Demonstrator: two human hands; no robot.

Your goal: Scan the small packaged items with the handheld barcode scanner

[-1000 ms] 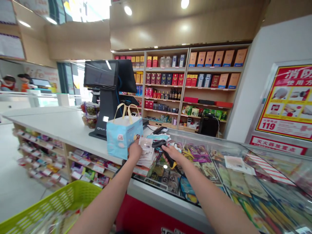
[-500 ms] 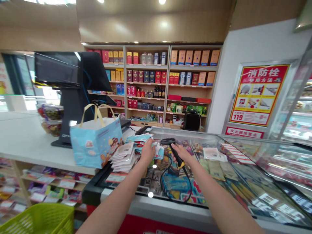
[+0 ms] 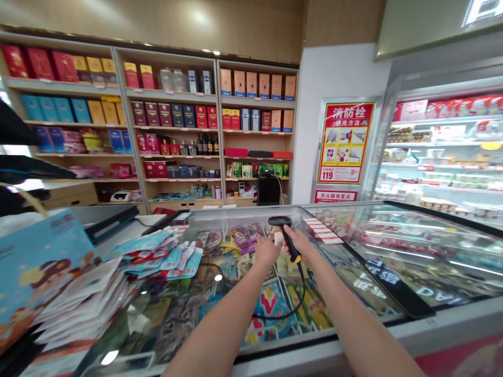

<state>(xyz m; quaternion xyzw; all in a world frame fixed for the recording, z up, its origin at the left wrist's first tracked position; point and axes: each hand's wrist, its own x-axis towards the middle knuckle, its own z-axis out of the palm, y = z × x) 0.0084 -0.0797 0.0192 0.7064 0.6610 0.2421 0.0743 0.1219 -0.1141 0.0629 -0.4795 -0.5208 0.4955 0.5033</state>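
My right hand (image 3: 297,242) is wrapped round the handle of a black and yellow barcode scanner (image 3: 290,242), its head tilted up over the glass top of a chest freezer (image 3: 236,217). A black cord loops down from the handle. Close by on its left, my left hand (image 3: 268,251) has its fingers bent round a small white packet (image 3: 279,239), mostly hidden by the hand. Left of my hands lies a loose pile of blue, red and white packets (image 3: 165,256). Nearer me stands a stack of flat white packets (image 3: 90,293), beside a blue printed bag (image 3: 43,262).
Through the freezer glass I see many colourful packs (image 3: 271,303). A dark slanted bar (image 3: 377,267) crosses the freezer on the right. Shelves of boxes and bottles (image 3: 176,115) stand behind, with a red wall poster (image 3: 346,141) and a lit chiller (image 3: 444,157) to the right.
My view has swung right and closer to the freezer. My left hand has left the blue packet pile and moved right to the white packet beside the scanner. My right hand still grips the scanner.
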